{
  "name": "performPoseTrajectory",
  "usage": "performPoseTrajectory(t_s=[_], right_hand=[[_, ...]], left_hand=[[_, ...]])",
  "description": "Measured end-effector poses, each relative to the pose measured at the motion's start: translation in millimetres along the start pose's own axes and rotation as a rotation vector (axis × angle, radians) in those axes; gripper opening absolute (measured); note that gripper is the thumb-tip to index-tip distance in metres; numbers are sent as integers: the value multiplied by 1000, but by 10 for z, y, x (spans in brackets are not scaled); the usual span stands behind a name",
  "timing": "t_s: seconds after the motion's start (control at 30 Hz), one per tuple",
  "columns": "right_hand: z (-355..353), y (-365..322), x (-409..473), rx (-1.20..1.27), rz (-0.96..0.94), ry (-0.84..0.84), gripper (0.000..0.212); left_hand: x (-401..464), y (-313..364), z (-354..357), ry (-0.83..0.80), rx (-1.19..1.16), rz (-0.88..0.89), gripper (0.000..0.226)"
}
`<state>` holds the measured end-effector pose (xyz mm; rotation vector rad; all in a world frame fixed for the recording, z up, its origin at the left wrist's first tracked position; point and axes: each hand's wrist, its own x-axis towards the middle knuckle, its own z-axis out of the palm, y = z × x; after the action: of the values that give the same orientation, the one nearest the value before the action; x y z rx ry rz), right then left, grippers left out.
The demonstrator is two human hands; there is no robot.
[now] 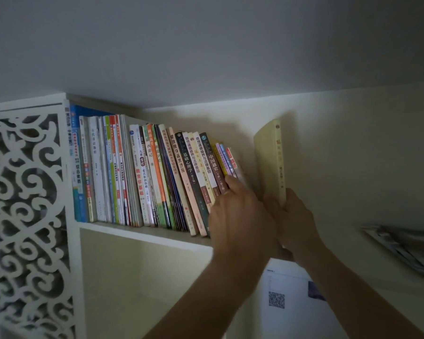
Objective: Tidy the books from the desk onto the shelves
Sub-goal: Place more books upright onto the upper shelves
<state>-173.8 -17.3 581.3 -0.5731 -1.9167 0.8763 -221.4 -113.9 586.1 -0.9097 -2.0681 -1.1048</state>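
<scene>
On the upper shelf (142, 232) of a white bookcase, a row of books (137, 172) standing spine-out, the rightmost ones leaning left. Against their lower right end, the left hand (238, 211), fingers curled onto the spines, pressing them (no book pinched, as far as can be told). Just right of it, the right hand (295, 223) gripping the bottom of a pale yellow book (271, 162), held upright, spine outward, apart from the row with a gap between. Left, a carved white fretwork panel (25, 206). Below the shelf, a sheet with a QR code (289, 297). Far right, stacked magazines (402, 248).
</scene>
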Motion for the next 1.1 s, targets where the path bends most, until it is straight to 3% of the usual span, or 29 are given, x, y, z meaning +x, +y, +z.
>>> performPoseTrajectory(t_s=[0.2, 0.23, 0.3, 0.37, 0.47, 0.57, 0.63, 0.8, 0.97, 1.03, 1.1], right_hand=[[-259, 94, -78, 87, 97, -92, 27], [-306, 108, -93, 66, 118, -107, 23], [-373, 155, -100, -92, 55, -163, 36], [-381, 146, -106, -204, -36, -180, 54], [-416, 136, -144, -97, -61, -222, 68], [-434, 127, -152, -59, -107, -319, 69], [-417, 116, -145, -76, -153, -327, 65], [-164, -45, -47, -206, -220, -429, 69], [141, -327, 135, -519, -205, -564, 77], [156, -301, 206, -522, -204, -583, 81], [79, -206, 213, -443, -213, -601, 71]], left_hand=[[5, 481, 379, 1, -154, -380, 75], [30, 554, 396, 14, -145, -414, 77], [76, 630, 387, 41, -94, -432, 76], [179, 576, 408, 45, -14, -383, 67], [361, 414, 491, -20, 91, -250, 46], [406, 326, 445, 0, 172, -114, 36], [294, 253, 254, 92, 114, -30, 27], [13, -29, -631, 429, -76, 249, 29], [97, -190, -1268, 496, -78, 312, 26], [57, -177, -1293, 454, -171, 266, 28], [28, -141, -1221, 438, -260, 237, 30]])
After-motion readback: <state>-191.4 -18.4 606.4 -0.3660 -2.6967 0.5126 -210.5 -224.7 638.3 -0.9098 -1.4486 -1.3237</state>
